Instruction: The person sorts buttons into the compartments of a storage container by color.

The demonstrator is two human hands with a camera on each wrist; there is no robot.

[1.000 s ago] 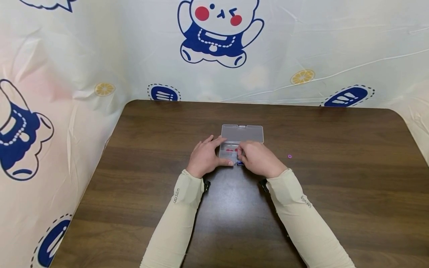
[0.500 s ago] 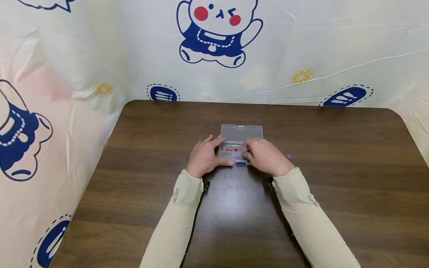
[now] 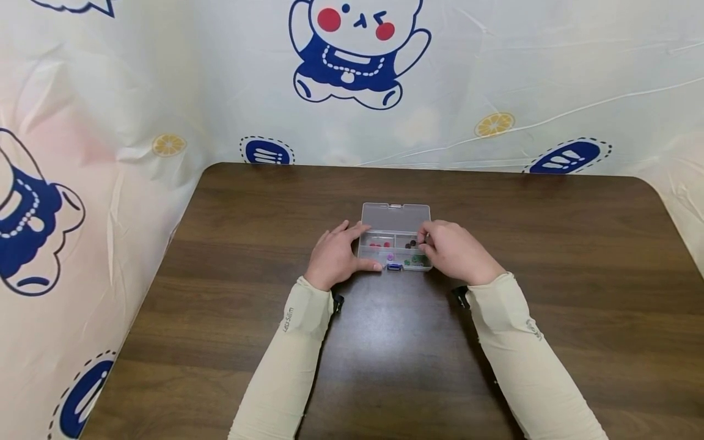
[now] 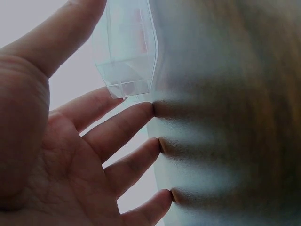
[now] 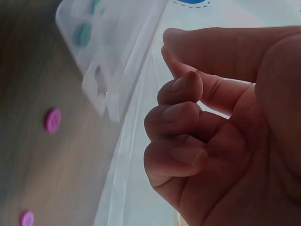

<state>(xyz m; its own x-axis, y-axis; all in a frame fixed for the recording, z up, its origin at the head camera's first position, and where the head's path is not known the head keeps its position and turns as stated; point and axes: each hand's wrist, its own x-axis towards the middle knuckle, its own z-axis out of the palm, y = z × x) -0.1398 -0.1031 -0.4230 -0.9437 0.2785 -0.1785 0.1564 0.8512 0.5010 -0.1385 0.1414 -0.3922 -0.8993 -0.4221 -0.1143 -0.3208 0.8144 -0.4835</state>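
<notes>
A clear plastic box (image 3: 365, 257) lies on the table with its lid (image 3: 397, 217) tipped back, away from me. My left hand (image 3: 337, 255) grips the box's left end, thumb at the front side and fingertips at the back; the left wrist view shows its other fingertips touching the table. My right hand (image 3: 459, 252) is at the box's right end, fingers curled, thumb and index tips together, nothing visible between them. Inside are red buttons (image 3: 379, 245) back left, dark buttons (image 3: 410, 244) back right, green buttons (image 3: 415, 260) front right and a purple button (image 3: 390, 257) near the front middle.
In the right wrist view, a purple button (image 5: 53, 120) and another purple button (image 5: 27, 218) lie on the wooden table (image 3: 220, 244). A printed cloth (image 3: 220, 73) hangs behind the table. A blue latch (image 3: 394, 267) is on the box's front.
My right hand has moved right, from above the box's middle to its right end, uncovering the purple, dark and green buttons. It hides the loose purple button in the head view. My left hand stays put.
</notes>
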